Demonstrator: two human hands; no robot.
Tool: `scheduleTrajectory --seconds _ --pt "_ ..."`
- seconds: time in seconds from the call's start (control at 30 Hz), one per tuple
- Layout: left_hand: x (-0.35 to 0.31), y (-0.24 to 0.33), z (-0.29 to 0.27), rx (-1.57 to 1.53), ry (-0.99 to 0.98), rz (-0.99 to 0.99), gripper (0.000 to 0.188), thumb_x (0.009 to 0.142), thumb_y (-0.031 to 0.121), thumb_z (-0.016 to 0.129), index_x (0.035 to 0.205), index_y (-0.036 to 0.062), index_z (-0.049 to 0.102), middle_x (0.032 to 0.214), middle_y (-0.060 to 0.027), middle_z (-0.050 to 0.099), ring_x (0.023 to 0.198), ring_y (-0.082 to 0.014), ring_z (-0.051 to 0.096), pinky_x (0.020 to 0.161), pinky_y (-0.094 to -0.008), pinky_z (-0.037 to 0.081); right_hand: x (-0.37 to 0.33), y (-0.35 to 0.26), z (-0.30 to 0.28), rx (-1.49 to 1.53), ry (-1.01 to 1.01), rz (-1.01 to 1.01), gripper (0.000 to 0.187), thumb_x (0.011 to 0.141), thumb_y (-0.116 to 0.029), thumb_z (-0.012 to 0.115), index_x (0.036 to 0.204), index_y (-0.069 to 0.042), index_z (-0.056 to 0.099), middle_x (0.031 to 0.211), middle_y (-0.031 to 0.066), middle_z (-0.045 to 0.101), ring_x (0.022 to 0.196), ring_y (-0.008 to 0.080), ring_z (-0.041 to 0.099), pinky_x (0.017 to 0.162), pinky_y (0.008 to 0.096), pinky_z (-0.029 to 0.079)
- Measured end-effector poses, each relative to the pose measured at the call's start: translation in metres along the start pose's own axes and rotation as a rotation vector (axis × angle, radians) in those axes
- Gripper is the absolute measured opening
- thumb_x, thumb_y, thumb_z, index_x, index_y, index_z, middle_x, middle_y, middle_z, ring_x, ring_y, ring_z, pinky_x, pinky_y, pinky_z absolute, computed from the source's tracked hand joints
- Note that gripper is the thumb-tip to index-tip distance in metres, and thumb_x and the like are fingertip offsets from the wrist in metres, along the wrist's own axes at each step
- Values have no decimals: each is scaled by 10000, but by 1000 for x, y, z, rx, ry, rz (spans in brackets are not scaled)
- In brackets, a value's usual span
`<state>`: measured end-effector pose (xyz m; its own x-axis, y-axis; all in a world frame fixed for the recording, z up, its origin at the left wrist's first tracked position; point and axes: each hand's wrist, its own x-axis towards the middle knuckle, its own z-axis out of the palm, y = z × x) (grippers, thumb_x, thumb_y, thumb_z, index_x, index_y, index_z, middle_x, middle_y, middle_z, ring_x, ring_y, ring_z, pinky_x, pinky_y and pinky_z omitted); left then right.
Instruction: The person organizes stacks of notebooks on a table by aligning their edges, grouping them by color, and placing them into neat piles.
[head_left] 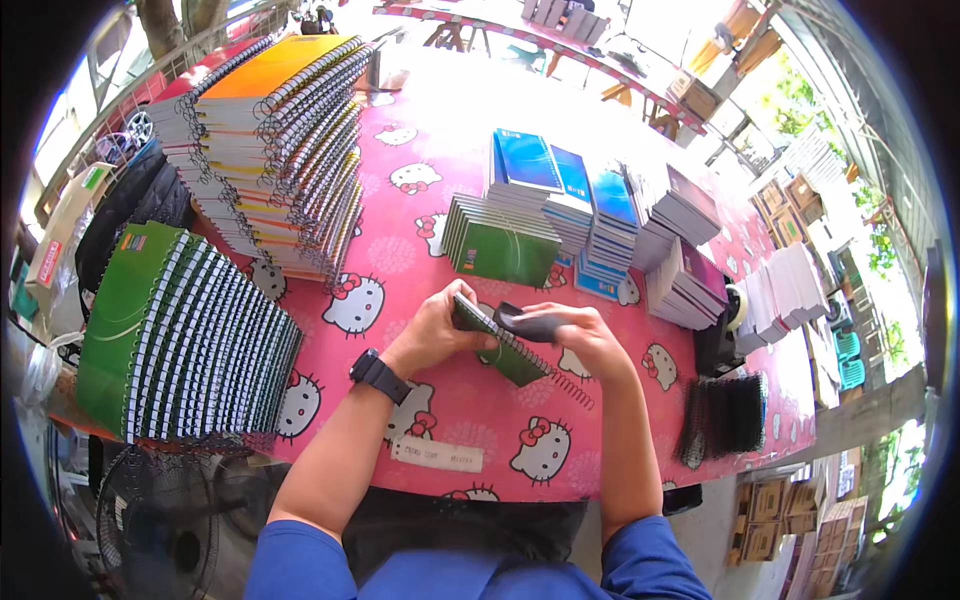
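1. One pink table (590,455), its cover printed with white cat faces, carries everything below.
2. Two tall stacks of spiral notebooks stand at the upper left: one orange-topped (285,75), one red-topped (205,75).
3. One stack of green spiral notebooks (190,340) leans at the left edge; I cannot count its copies exactly.
4. At least three blue-topped piles (530,160) stand in the middle, and just before them one green pile (505,250).
5. One small green notebook (515,362) is in the air over the table's near part, tilted, between the hands. The left hand (440,330) pinches its upper end between thumb and fingers.
6. One dark, smooth tool (535,327) is gripped by the right hand (590,345), beside the bound edge.
7. One thin dark coil (573,390) runs along this edge; its free tail sticks out beyond the lower end.
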<state>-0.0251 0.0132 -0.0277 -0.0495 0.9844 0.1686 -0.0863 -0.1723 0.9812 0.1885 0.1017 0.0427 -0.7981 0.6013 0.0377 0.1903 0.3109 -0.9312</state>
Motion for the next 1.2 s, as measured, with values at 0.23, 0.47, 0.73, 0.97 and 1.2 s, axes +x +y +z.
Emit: scheduleTrajectory --seconds 0.23,0.47,0.73,0.97,1.2 --pt "0 -3 -1 75 -3 -4 447 653 48 815 908 64 448 777 10 555 745 -67 519 674 -253 457 14 -8 7 -91 -5 -6 400 804 -360 682 1037 -34 678 1017 113 635 948 177 561 820 327 439" --pt "0 -5 -1 45 -4 3 442 648 77 821 902 61 459 763 7 544 725 -76 512 657 -261 454 18 -3 12 -60 -38 1 510 752 -453 703 1084 -67 669 1072 169 616 1024 275 539 913 352 421" --pt "-4 13 15 143 2 69 361 745 52 755 932 60 447 816 16 528 779 -61 536 661 -231 494 -1 -30 20 -788 387 -232 529 734 -382 735 1122 -44 616 1174 174 578 1089 290 512 904 382 444" --pt "-6 24 22 -15 120 133 228 760 65 733 918 11 579 779 -17 580 731 -71 550 664 -252 487 1 -39 51 -287 388 -189 262 738 -144 755 958 -42 653 825 36 611 711 110 556 651 259 461" --pt "-9 24 19 -211 79 145 157 762 44 735 828 -2 600 779 -12 595 693 -57 563 575 -204 489 1 -51 58 -378 329 -198 242 741 -178 756 869 -25 620 812 56 561 730 171 563 649 300 466"
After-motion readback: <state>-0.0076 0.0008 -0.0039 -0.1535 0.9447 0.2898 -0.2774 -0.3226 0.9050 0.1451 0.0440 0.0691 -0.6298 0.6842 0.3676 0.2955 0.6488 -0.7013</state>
